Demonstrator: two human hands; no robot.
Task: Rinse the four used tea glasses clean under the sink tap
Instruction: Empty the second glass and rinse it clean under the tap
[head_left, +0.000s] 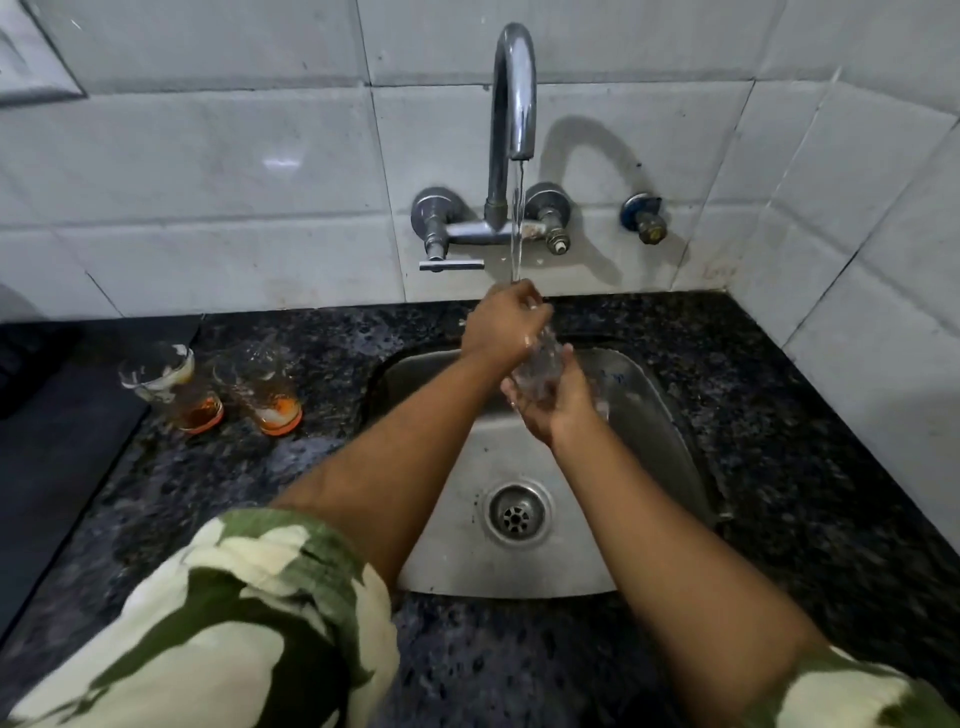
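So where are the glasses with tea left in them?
In the head view, two tea glasses stand side by side on the dark counter, left of the sink.

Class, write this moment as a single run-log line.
tap running | right hand holds glass in stream | left hand rubs its top | two tea-stained glasses wait on counter
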